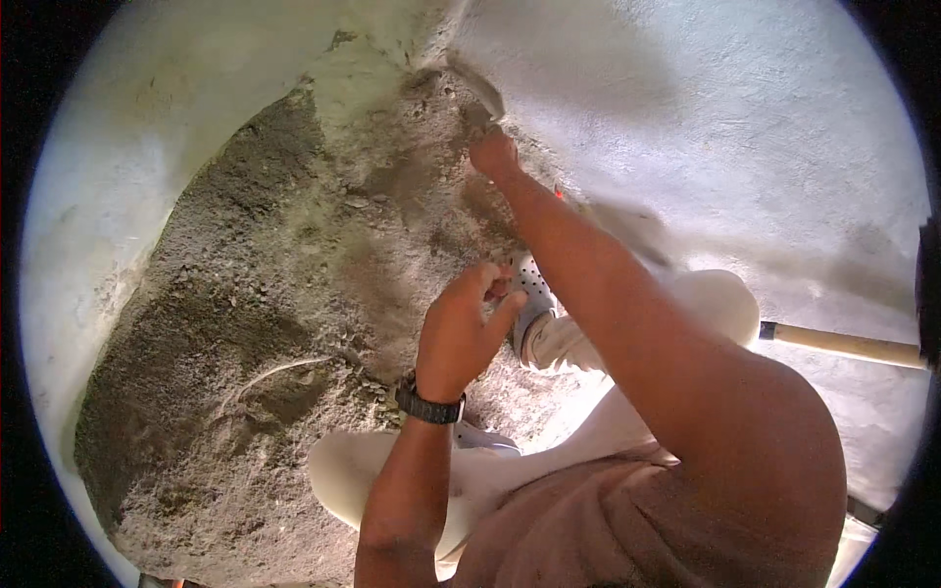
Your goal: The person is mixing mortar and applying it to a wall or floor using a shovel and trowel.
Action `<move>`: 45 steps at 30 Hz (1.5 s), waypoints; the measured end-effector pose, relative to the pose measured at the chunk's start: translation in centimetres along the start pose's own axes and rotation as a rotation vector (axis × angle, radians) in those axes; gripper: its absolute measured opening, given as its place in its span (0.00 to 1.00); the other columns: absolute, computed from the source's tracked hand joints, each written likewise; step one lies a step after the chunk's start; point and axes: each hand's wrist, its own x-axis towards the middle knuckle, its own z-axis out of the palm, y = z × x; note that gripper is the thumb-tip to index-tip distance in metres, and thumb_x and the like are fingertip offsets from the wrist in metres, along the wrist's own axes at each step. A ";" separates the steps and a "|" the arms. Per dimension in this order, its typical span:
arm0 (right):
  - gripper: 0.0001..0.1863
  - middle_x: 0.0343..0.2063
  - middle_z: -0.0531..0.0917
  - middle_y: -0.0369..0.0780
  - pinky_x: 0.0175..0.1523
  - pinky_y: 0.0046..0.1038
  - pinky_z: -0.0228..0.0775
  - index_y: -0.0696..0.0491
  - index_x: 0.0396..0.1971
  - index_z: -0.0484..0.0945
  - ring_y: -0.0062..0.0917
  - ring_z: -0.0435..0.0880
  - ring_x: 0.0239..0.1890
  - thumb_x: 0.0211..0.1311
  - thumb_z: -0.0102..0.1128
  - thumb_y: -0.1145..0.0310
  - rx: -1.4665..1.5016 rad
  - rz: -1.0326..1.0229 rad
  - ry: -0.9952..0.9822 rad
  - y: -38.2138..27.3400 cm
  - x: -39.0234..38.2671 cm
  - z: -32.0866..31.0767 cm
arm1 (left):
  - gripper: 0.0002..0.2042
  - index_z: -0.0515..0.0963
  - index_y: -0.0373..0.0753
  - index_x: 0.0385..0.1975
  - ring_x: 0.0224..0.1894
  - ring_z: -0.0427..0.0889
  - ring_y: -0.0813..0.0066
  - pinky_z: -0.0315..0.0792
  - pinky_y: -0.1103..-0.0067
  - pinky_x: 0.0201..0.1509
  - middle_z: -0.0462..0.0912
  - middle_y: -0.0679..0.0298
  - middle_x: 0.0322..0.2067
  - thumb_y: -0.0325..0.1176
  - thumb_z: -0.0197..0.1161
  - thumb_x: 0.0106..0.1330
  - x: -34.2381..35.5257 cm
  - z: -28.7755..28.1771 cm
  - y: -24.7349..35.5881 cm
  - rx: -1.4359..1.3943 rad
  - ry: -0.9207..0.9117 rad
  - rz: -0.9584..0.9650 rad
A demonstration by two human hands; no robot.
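My right hand [495, 155] reaches out to the foot of the pale wall [608, 88], closed in a fist by the rough soil. Something greyish shows just past its knuckles, but I cannot make out what it grips. Nearer to me, my left hand [461, 318] hovers over the ground with loosely bent fingers and the thumb apart, and nothing shows in it. A dark watch [429, 402] is around the left wrist. Between and beneath the hands lies loose brown soil with small stones [382, 265].
My grey shoe with holes [531, 289] stands on the soil beside the left hand. At the right, a wooden handle [848, 345] leans along the wall. A small red thing [559, 193] shows by my right forearm. A thin pale root or string [279, 370] lies at left.
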 end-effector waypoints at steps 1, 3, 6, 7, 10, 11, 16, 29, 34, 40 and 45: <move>0.21 0.51 0.78 0.56 0.50 0.44 0.77 0.64 0.49 0.77 0.47 0.80 0.50 0.68 0.48 0.62 0.009 0.105 0.110 4.6 1.9 -1.2 | 0.16 0.77 0.34 0.46 0.39 0.83 0.63 0.75 0.72 0.47 0.83 0.55 0.37 0.37 0.66 0.63 1.7 1.2 1.4 -0.009 -0.028 0.101; 0.20 0.50 0.78 0.54 0.50 0.44 0.77 0.64 0.47 0.78 0.48 0.80 0.49 0.68 0.49 0.62 0.059 0.158 0.146 4.3 1.8 0.9 | 0.17 0.77 0.34 0.46 0.39 0.83 0.63 0.75 0.72 0.47 0.83 0.55 0.37 0.37 0.66 0.63 1.6 1.7 0.9 -0.038 -0.049 0.084; 0.20 0.48 0.78 0.55 0.50 0.46 0.76 0.64 0.46 0.77 0.49 0.81 0.45 0.68 0.49 0.61 0.295 0.136 0.098 -2.5 -2.5 2.7 | 0.16 0.77 0.33 0.46 0.39 0.83 0.63 0.75 0.72 0.47 0.83 0.54 0.36 0.37 0.66 0.63 -0.6 0.0 -0.6 -0.045 -0.018 -0.022; 0.20 0.46 0.79 0.55 0.50 0.47 0.76 0.64 0.44 0.78 0.49 0.81 0.43 0.68 0.48 0.61 0.223 -0.062 0.082 -4.0 -4.5 3.4 | 0.16 0.77 0.33 0.46 0.39 0.83 0.63 0.75 0.72 0.46 0.83 0.54 0.36 0.37 0.66 0.63 -1.3 -0.9 -1.0 -0.034 0.015 -0.072; 0.20 0.44 0.80 0.55 0.49 0.48 0.75 0.63 0.43 0.78 0.48 0.82 0.41 0.69 0.47 0.60 0.008 -0.177 0.164 0.5 -4.1 0.8 | 0.16 0.77 0.33 0.46 0.39 0.83 0.63 0.75 0.73 0.46 0.83 0.54 0.36 0.36 0.66 0.63 0.2 -0.2 0.8 -0.057 -0.010 0.016; 0.21 0.45 0.80 0.56 0.49 0.49 0.75 0.63 0.43 0.79 0.48 0.82 0.41 0.69 0.47 0.59 -0.105 -0.118 0.232 2.7 -3.1 -0.8 | 0.16 0.77 0.33 0.46 0.39 0.83 0.63 0.75 0.73 0.46 0.83 0.54 0.36 0.36 0.66 0.63 0.7 0.2 1.6 -0.063 -0.031 0.046; 0.20 0.44 0.80 0.55 0.52 0.46 0.74 0.62 0.42 0.80 0.45 0.80 0.47 0.65 0.51 0.59 -0.227 -0.204 0.017 -5.6 -2.9 -3.8 | 0.16 0.77 0.33 0.44 0.39 0.83 0.63 0.75 0.72 0.46 0.83 0.53 0.38 0.37 0.66 0.63 0.1 0.4 -1.0 -0.031 -0.063 -0.004; 0.27 0.54 0.74 0.57 0.59 0.48 0.68 0.54 0.57 0.70 0.48 0.78 0.53 0.68 0.47 0.48 0.391 0.373 0.095 3.2 -7.0 2.3 | 0.15 0.77 0.34 0.44 0.39 0.83 0.65 0.75 0.72 0.47 0.83 0.56 0.35 0.36 0.66 0.63 0.1 -2.2 -0.4 -0.052 -0.011 -0.117; 0.26 0.48 0.79 0.53 0.57 0.47 0.70 0.56 0.54 0.74 0.47 0.79 0.52 0.68 0.48 0.51 -0.155 0.033 0.432 13.3 -2.7 8.8 | 0.15 0.77 0.34 0.44 0.39 0.83 0.65 0.75 0.72 0.47 0.83 0.56 0.35 0.36 0.66 0.63 3.7 1.6 2.6 -0.115 -0.107 0.151; 0.24 0.41 0.79 0.55 0.51 0.43 0.74 0.59 0.55 0.72 0.43 0.80 0.45 0.66 0.49 0.59 0.154 -0.003 -0.086 -6.9 -8.0 7.6 | 0.15 0.78 0.35 0.45 0.40 0.83 0.67 0.75 0.73 0.48 0.84 0.57 0.36 0.36 0.66 0.63 -1.6 -3.6 -1.4 -0.039 0.010 -0.168; 0.23 0.31 0.82 0.53 0.46 0.40 0.76 0.59 0.52 0.75 0.41 0.83 0.35 0.64 0.51 0.59 -0.144 0.181 0.464 15.7 1.8 3.1 | 0.16 0.78 0.35 0.46 0.40 0.83 0.67 0.75 0.73 0.48 0.84 0.57 0.37 0.38 0.65 0.63 3.1 0.4 2.8 -0.130 -0.082 0.080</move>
